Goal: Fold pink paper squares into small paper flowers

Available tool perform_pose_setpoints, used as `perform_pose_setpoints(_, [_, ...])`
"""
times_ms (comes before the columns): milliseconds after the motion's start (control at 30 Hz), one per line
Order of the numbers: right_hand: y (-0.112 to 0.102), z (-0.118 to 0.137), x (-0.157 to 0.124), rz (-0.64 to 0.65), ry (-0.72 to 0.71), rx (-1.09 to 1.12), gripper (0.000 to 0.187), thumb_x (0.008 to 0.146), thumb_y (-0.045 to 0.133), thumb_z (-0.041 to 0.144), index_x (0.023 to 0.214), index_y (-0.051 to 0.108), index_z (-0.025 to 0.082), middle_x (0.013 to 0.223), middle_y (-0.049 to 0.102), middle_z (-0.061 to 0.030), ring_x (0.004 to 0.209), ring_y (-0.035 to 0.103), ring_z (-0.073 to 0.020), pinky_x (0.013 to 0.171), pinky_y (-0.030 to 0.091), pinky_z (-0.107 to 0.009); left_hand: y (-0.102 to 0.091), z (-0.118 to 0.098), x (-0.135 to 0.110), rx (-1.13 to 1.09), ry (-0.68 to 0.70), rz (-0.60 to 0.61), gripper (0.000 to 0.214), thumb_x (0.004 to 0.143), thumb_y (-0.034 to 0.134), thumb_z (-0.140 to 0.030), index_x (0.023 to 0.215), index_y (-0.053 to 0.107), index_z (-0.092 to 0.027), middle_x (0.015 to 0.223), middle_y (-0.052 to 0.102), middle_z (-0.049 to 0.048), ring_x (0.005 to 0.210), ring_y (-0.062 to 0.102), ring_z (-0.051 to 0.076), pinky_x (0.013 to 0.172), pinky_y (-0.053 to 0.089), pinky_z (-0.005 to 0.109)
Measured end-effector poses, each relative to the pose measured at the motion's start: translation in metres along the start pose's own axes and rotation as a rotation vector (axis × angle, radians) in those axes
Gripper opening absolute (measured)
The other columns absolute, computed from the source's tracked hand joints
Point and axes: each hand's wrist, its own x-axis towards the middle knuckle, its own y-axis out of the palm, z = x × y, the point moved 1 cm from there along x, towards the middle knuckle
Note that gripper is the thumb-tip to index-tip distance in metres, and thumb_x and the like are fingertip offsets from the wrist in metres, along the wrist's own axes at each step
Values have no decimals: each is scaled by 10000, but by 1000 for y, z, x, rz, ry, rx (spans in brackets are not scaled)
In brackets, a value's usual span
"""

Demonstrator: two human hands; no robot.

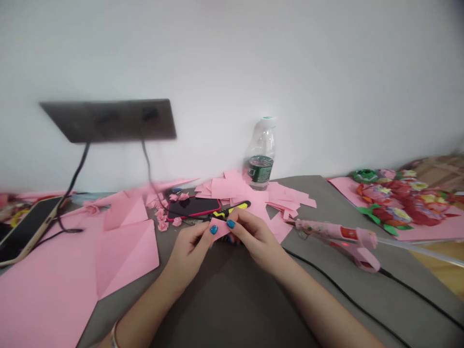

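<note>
Between my two hands is a small piece of pink paper [220, 230], held up over the grey table. My left hand [192, 244] pinches its left side, thumb on top. On the other side, my right hand [252, 234] grips the right edge between thumb and fingers. Just behind the hands lie a yellow and black cutter [232, 209] and a phone with a red edge [194, 207]. Several small folded pink paper pieces [162, 217] sit left of that phone. Cut pink paper strips [286, 195] are spread behind.
A pink glue gun [337, 237] lies at right, its black cable [337, 282] crossing the table. Paper flowers [395, 198] rest on a pink sheet at far right. A plastic bottle [261, 154] stands by the wall. Large pink sheets [47, 270] and another phone [31, 227] are at left.
</note>
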Motion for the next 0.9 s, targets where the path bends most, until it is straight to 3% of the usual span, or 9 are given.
perform_pose_setpoints(200, [0, 1, -2, 55, 81, -80, 194, 926, 511, 300, 774, 546, 184, 686, 563, 3, 641, 500, -129, 599, 367, -253, 2, 11, 5, -258, -141, -87, 233, 872, 620, -404, 878, 675, -178, 691, 585, -16, 560, 513, 99, 485, 417, 183])
perform_pose_setpoints(300, [0, 1, -3, 71, 77, -131, 176, 930, 481, 245, 809, 592, 181, 744, 619, -21, 699, 558, -143, 637, 412, -260, 1, 15, 8, -446, -233, -199, 230, 778, 739, -381, 898, 713, -186, 717, 629, -14, 561, 534, 84, 490, 454, 165])
perform_pose_setpoints(400, [-1, -1, -3, -6, -10, -167, 163, 920, 459, 176, 924, 622, 191, 839, 652, -37, 750, 594, -148, 674, 461, -267, 1, 16, 10, -581, -307, -273, 251, 709, 800, -389, 832, 733, -181, 698, 638, -15, 575, 551, 76, 491, 464, 145])
perform_pose_setpoints(500, [-2, -2, -2, -66, -130, -229, 198, 875, 513, 111, 1007, 629, 203, 908, 660, -41, 774, 602, -146, 688, 484, -269, 2, 15, 11, -613, -333, -275, 261, 692, 813, -394, 814, 751, -172, 682, 644, -9, 581, 561, 78, 484, 467, 141])
perform_pose_setpoints(633, [-2, 1, 0, -21, -278, -314, 212, 840, 563, 49, 928, 669, 210, 872, 645, -34, 791, 592, -143, 662, 478, -245, 3, 15, 9, -616, -326, -238, 223, 713, 804, -362, 830, 765, -177, 706, 663, -4, 606, 578, 84, 536, 505, 155])
perform_pose_setpoints(900, [1, 2, -3, 26, -362, -421, 227, 870, 564, 51, 970, 692, 209, 932, 638, -55, 840, 623, -148, 735, 502, -264, 2, 15, 9, -661, -340, -219, 198, 691, 820, -334, 801, 763, -180, 740, 670, -2, 661, 599, 101, 586, 532, 174])
